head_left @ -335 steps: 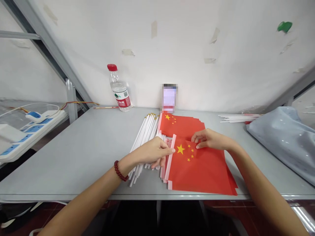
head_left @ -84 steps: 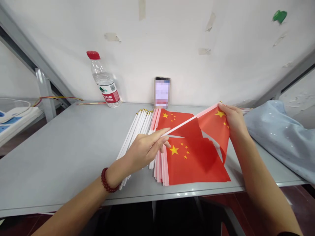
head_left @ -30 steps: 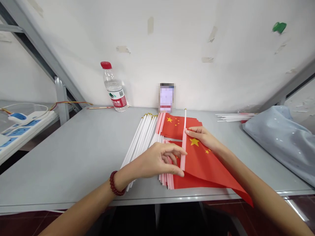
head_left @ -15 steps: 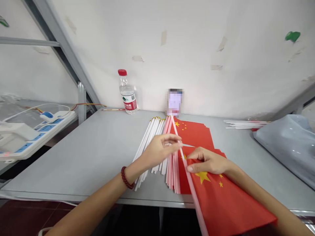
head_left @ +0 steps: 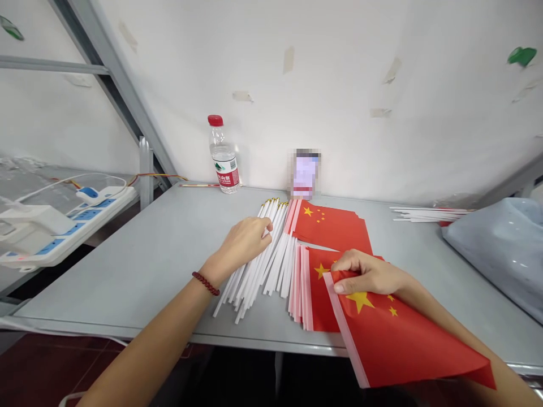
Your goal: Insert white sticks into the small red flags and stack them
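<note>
My right hand (head_left: pixel 369 274) pinches the upper corner of a red flag with yellow stars (head_left: pixel 407 339), thumb on top. The flag hangs over the table's front edge, its pale sleeve along the left side; no stick shows at the sleeve's top. My left hand (head_left: pixel 244 240), with a dark red bead bracelet (head_left: pixel 206 283) on the wrist, lies over a fanned pile of white sticks (head_left: pixel 250 288) with gold tips. Its fingers are curled, and what they hold is hidden. Two stacks of similar flags, a far one (head_left: pixel 339 227) and a nearer one (head_left: pixel 316 305), lie beside the sticks.
A water bottle (head_left: pixel 225 167) and a blurred-out phone (head_left: pixel 305 175) stand by the wall. On the left is a power strip (head_left: pixel 102 206) with cables. At the right, more white sticks (head_left: pixel 424 215) lie near a grey-blue plastic bag (head_left: pixel 496 249) on the grey table (head_left: pixel 139 271).
My left hand has moved left from the flag's sleeve to the stick pile. The white stick it held at the sleeve no longer shows there. My right hand still grips the flag.
</note>
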A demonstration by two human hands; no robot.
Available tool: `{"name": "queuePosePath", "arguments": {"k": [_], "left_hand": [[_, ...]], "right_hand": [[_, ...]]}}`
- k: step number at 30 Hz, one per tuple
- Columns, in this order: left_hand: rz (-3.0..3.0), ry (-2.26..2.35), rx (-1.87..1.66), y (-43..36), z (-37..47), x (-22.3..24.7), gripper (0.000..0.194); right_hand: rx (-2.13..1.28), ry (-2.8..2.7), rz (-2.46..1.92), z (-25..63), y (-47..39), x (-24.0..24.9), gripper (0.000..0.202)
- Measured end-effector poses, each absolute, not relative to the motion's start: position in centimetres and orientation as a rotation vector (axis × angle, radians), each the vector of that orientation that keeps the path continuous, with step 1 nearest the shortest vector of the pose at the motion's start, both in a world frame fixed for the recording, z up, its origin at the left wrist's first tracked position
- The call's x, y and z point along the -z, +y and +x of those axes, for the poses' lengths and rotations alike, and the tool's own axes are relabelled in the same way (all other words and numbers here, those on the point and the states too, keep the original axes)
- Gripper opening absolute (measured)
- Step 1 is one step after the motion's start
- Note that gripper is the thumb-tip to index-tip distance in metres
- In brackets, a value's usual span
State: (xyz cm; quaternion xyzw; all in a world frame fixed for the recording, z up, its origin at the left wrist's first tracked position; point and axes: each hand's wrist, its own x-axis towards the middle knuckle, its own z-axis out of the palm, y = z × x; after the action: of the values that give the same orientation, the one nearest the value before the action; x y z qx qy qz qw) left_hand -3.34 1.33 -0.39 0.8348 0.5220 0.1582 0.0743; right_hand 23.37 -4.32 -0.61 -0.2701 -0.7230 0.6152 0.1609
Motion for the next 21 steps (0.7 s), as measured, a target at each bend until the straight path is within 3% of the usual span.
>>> {"name": "queuePosePath", "arguments": {"k": [6, 9, 12, 15, 21], "left_hand": [[2.534, 1.629, -0.345, 1.2, -3.3, 0.0, 0.031], [2.55, 1.701, -0.515, 0.6, -2.4, 0.0, 0.031], [2.356, 1.297, -0.707, -1.0, -0.6, -0.3, 0.032], [2.045, 0.839, -0.47, -2.9, 1.0, -0.6, 0.031], [1.941, 0.965, -0.612, -3.5, 2.0, 0.2, 0.031]], "right_hand": [[-1.654, -2.049, -0.904, 23.5, -4.3, 0.5, 0.043], [-1.609, -1.995, -0.955, 23.3, -4.5, 0.3, 0.042], [-1.501, -1.93, -1.047, 22.8, -4.7, 0.3, 0.044], [-1.361, -1.916, -1.099, 22.2, -4.9, 0.4, 0.045], [-1.185, -1.964, -1.29, 22.6, -4.8, -0.5, 0.039]]}}
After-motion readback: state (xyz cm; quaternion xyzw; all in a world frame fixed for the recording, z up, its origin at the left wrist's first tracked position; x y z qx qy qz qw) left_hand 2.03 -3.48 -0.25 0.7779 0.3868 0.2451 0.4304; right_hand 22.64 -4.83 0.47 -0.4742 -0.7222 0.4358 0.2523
